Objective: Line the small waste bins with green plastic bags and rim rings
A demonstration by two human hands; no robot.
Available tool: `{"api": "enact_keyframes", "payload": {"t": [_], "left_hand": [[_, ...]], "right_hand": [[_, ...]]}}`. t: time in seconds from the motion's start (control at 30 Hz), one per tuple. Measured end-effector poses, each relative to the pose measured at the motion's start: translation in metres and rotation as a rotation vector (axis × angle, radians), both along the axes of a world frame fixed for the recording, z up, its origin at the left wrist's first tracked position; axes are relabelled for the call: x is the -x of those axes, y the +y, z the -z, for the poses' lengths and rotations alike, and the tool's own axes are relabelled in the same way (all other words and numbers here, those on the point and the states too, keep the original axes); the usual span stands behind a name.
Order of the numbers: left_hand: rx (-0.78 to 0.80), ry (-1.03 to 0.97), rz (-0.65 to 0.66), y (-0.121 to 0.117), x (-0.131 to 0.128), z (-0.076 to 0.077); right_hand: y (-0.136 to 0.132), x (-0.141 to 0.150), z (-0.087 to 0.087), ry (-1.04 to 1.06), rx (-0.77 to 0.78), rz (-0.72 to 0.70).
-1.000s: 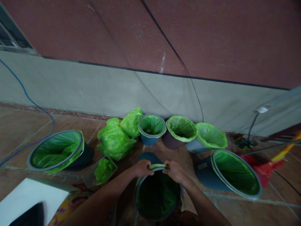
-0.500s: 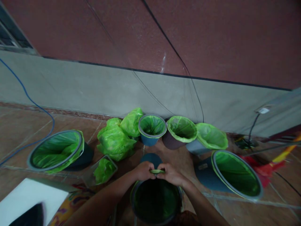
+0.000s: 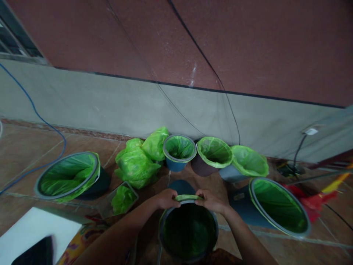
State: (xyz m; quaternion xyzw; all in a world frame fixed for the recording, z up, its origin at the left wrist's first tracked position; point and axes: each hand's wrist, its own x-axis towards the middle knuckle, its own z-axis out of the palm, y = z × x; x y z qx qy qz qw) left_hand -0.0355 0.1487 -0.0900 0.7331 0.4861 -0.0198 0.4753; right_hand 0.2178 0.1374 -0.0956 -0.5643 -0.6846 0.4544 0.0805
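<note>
Near the front edge of the tiled floor [image 3: 82, 143], midway along it, a held bin [image 3: 188, 202] leans with its round mouth toward the person. Its green liner [image 3: 188, 197] covers the dark inside, and the liner's edge runs as a strip along the far side of the rim. The left hand [image 3: 167, 199] pinches one end of this strip between thumb and bent fingers; the right hand [image 3: 211, 201] grips the other end the same way, with a short gap between the two.

To the left, a clear tub [image 3: 103, 210] holds crumpled green plastic [image 3: 122, 199], and beyond it two bulging green bags [image 3: 138, 167] rest against each other. Toward the floor's far edge, by the wall [image 3: 124, 106], a blue bin [image 3: 175, 166], a brown bin [image 3: 203, 167] and a grey bin [image 3: 230, 174] stand in a row, all lined in green. Two larger lined bins tilt farther out, a left bin [image 3: 103, 184] and a right bin [image 3: 244, 206]. At the near left corner lies a white panel [image 3: 52, 232] bearing a black object [image 3: 35, 253].
</note>
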Motion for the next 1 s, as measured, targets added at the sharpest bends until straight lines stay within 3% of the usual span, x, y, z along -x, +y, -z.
{"api": "enact_keyframes", "payload": {"t": [0.43,0.73,1.0], "left_hand": [[-0.073,-0.077,0.024,-0.011,-0.02,0.001],[-0.018,-0.108,0.016,0.001,-0.01,-0.004],[-0.028,-0.027,-0.04,0.003,0.005,-0.006]], "right_hand": [[-0.008,0.043,-0.014,-0.003,0.012,-0.099],[-0.01,0.026,-0.007,0.051,-0.056,-0.061],[0.009,-0.017,0.007,0.144,0.076,0.049]]}}
